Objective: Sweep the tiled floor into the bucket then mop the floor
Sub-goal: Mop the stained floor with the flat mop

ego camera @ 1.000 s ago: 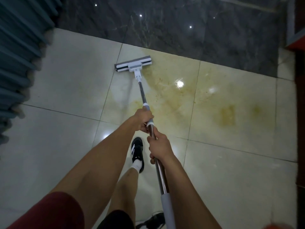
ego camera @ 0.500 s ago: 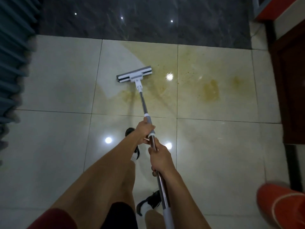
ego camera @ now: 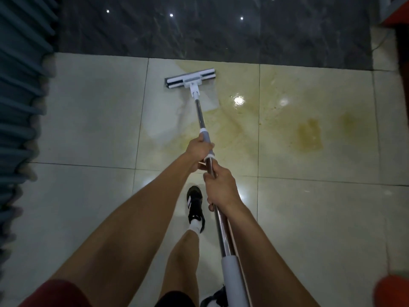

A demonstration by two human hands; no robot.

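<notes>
- Two hands are gripping the mop (ego camera: 200,114) as we are looking down at the floor (ego camera: 88,120).
- Our left hand (ego camera: 199,151) is wrapping around the grey sleeve on the pole, ahead of the right one.
- Our right hand (ego camera: 222,189) is clenching the shiny metal part of the pole just behind it, with the two hands nearly touching.
- The pole is slanting away from us, and a white grip (ego camera: 233,282) on it is lying beside our right forearm.
- The mop head (ego camera: 190,80) is resting flat on a pale tile, near the edge of the dark marble strip (ego camera: 210,32), and is straddling the border of the stain.
- A yellowish stain (ego camera: 276,125) is spreading over the tiles to the right of the mop head, with ceiling lights glinting on it.
- A cleaner pale band is showing just behind the mop head.
- Our black shoe (ego camera: 195,204) with a white sock is standing on the tile below the hands.
- Blue ribbed slats (ego camera: 20,85) are lining the left edge.
- Something orange and blurred (ego camera: 391,291) is sitting in the lower right corner; we cannot tell what it is.
</notes>
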